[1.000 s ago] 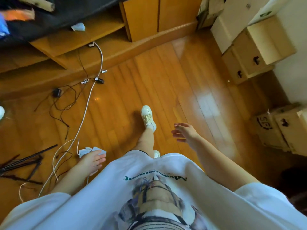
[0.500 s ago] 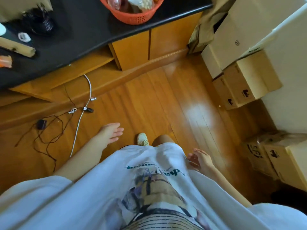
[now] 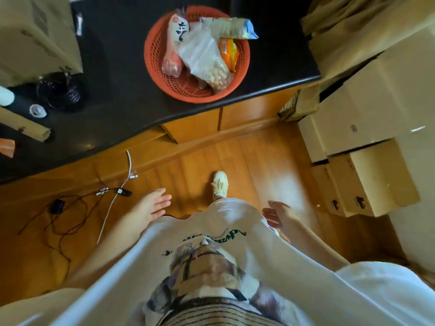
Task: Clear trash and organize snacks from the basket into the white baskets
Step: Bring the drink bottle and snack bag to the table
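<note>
One red basket (image 3: 164, 85) upper centre holds four snack bags (image 3: 202, 55); left hand (image 3: 153, 204) and right hand (image 3: 280, 214) below, fingers spread, empty.

A dark surface (image 3: 122, 95) carries a red plastic basket (image 3: 153, 55) near its front edge, a cardboard box (image 3: 35, 36) at the far left, a coil of black cable (image 3: 60, 92), a cardboard tube (image 3: 23, 128) and what may be a roll of tape (image 3: 37, 111). On the wooden floor (image 3: 259, 165) below lie tangled cables (image 3: 70, 208) and stacked cardboard boxes (image 3: 367, 175).
</note>
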